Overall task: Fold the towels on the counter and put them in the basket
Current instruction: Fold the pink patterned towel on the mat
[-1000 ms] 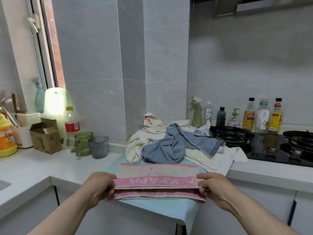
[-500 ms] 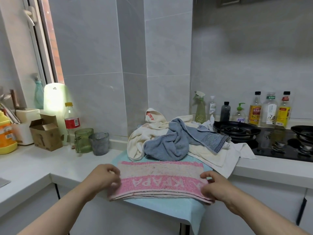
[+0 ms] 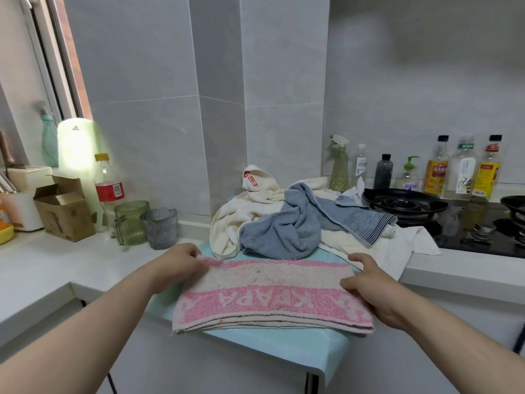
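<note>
Pinching the far left corner of the folded pink towel (image 3: pixel 270 291), the left hand (image 3: pixel 177 264) has moved up from the near edge it held a second ago. At the other end the right hand (image 3: pixel 372 285) still grips, thumb on top. No longer lifted, the pink towel lies flat on the turquoise mat (image 3: pixel 284 345), just before the towel pile (image 3: pixel 284 223).

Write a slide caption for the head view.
Left hand and right hand grip a folded pink towel on a teal mat, unfolded towels piled behind.
</note>
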Demonstrator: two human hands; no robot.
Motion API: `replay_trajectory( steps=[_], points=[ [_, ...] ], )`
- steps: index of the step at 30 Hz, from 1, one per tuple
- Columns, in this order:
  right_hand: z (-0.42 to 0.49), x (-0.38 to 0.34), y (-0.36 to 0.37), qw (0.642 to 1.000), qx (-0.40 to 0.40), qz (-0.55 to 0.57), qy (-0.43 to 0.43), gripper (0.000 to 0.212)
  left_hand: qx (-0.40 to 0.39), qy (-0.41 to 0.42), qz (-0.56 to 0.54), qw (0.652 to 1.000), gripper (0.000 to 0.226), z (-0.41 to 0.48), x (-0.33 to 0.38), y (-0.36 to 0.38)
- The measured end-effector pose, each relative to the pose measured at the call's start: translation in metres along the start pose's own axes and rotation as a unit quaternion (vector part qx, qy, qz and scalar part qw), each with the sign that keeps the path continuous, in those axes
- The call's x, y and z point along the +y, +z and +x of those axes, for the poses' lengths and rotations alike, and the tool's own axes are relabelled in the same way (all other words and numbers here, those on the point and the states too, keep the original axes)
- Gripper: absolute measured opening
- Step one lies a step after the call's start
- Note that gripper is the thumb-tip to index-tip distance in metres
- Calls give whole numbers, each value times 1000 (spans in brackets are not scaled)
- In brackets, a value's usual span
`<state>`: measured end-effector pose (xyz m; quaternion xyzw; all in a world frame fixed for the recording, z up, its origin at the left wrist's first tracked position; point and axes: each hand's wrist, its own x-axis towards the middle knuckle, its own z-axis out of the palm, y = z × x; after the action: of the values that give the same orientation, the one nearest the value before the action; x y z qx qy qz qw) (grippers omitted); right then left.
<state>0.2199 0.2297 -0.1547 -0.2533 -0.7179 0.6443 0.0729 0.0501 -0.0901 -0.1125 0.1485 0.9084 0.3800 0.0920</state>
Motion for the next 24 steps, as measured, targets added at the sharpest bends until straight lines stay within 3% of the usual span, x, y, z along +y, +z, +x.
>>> replay_trajectory(
  steps=[3, 6, 8, 10, 13, 16, 19, 21, 24],
  points=[
    [-3, -1, 0, 999, -30, 12, -21, 45, 46, 96, -10, 994, 11, 0, -6, 4],
    [0, -1, 3, 997, 10, 44, -70, 29, 139, 115, -87, 980, 9, 4, -1, 7],
    [1, -2, 7, 994, 6, 79, -78, 36, 192, 112, -81, 972, 9, 13, 3, 8],
    [2, 0, 11, 995, 1, 70, -69, 55, 195, 107, -39, 974, 19, 23, 2, 11],
    [2, 2, 16, 998, -2, 54, -33, 74, 136, 90, 53, 985, 50, 30, -6, 19],
    [0, 0, 12, 997, -10, 70, 5, 72, 120, 168, 153, 966, 66, 19, 2, 35],
    [-5, -2, 8, 996, -55, 59, 22, 66, -39, 242, 180, 953, 75, -1, 22, 63],
    [-10, -2, 8, 996, -75, 49, 27, 65, -125, 221, 238, 938, 87, -7, 28, 76],
    [-14, -4, 8, 995, -74, 67, 23, 62, -180, 193, 301, 916, 122, -6, 30, 74]
  ],
)
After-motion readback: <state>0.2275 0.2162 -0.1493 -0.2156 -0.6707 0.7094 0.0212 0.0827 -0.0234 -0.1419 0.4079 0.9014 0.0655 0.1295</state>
